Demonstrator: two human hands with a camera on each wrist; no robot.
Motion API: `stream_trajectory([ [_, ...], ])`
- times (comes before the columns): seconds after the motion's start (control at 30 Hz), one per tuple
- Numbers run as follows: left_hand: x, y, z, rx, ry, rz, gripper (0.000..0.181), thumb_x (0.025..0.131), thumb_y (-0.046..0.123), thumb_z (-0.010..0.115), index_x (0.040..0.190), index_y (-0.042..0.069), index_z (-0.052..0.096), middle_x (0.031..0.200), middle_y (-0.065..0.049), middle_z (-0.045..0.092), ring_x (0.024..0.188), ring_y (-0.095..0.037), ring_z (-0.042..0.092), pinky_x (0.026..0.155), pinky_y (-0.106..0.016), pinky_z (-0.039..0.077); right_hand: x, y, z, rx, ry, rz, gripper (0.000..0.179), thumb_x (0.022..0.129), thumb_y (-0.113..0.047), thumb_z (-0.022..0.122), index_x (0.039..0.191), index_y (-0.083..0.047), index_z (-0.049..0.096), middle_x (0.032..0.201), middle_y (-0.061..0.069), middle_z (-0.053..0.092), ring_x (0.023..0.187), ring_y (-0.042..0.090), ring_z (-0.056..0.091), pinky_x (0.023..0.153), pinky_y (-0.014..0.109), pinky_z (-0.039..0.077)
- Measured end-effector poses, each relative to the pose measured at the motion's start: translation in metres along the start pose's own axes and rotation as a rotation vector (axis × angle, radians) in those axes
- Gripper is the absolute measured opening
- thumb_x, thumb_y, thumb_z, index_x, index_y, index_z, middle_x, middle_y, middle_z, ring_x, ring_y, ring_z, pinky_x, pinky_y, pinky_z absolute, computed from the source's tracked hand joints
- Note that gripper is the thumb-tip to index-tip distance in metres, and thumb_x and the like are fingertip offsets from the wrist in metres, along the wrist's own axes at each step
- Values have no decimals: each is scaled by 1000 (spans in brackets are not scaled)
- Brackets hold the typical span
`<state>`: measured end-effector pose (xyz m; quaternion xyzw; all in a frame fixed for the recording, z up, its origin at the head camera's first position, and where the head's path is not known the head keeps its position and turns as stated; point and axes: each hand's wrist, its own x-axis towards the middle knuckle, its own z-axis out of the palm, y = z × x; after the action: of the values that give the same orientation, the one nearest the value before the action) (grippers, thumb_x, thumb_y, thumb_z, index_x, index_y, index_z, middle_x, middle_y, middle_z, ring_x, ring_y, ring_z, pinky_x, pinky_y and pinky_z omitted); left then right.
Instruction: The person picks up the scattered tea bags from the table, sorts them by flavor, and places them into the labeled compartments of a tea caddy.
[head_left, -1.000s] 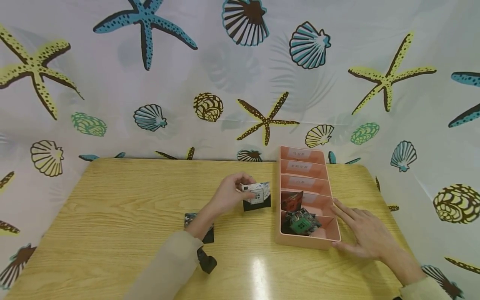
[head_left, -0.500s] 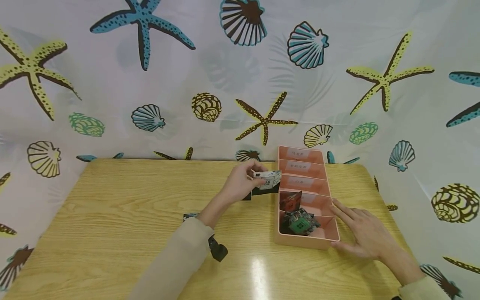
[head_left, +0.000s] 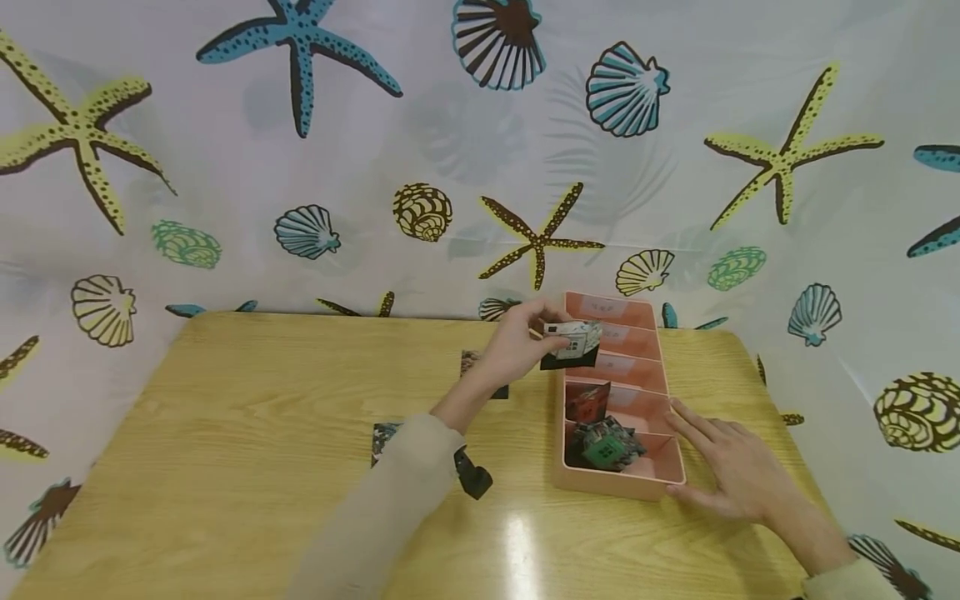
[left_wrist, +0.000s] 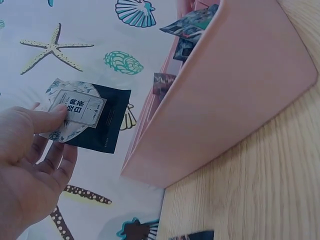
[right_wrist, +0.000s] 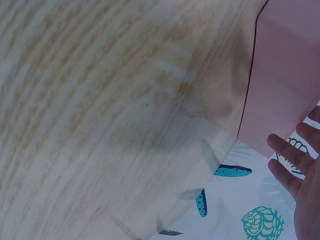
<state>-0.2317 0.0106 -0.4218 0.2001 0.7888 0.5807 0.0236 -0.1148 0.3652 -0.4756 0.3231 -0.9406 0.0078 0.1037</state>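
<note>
My left hand (head_left: pixel 517 343) pinches a black-and-white tea sachet (head_left: pixel 576 343) between thumb and fingers. In the head view the sachet overlaps the left rim of a pink divided box (head_left: pixel 618 486), by its farther compartments. The left wrist view shows the sachet's printed label (left_wrist: pixel 79 108) facing the camera, apart from the box. Green-labelled sachets (head_left: pixel 609 446) lie in the nearest compartment, and a red sachet (head_left: pixel 587 403) leans in the one behind. My right hand (head_left: pixel 731 467), fingers extended, touches the box's right side. In the right wrist view its fingertips (right_wrist: pixel 276 141) lie along the pink wall.
Two more sachets lie on the wooden table (head_left: pixel 262 417): one (head_left: pixel 469 360) behind the left forearm, another (head_left: pixel 386 435) partly covered by the sleeve. Small paper labels mark the compartments. A shell-patterned cloth (head_left: pixel 360 150) hangs behind the table.
My left hand has carried the sachet rightward and away from me, from beside the box to its left rim, uncovering a sachet on the table. The right hand has stayed at the box.
</note>
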Motion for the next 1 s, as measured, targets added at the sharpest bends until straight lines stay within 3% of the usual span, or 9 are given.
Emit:
stream_trajectory([
  [0.37,15,-16,33,-95,-27,34,22,97,8,76,118,9,70,123,-13,70,90,-13,62,74,-21,53,-3,-1,-2,-1,-20,13,97,85,-66,75,160,-12,45,164,9,49,123,34,70,100,56,55],
  [0.73,21,-22,46,-101,-10,-14,20,98,11,75,118,12,71,120,-10,70,91,-12,59,73,-21,50,-1,0,0,-1,13,-4,98,84,-67,76,158,-10,48,164,9,50,120,33,70,98,55,57],
  [1.0,22,-29,51,-92,-51,-30,22,98,10,76,119,9,71,122,-13,70,90,-13,59,75,-22,50,0,0,0,5,20,0,99,83,-69,75,157,-9,50,162,9,52,122,34,69,97,56,56],
])
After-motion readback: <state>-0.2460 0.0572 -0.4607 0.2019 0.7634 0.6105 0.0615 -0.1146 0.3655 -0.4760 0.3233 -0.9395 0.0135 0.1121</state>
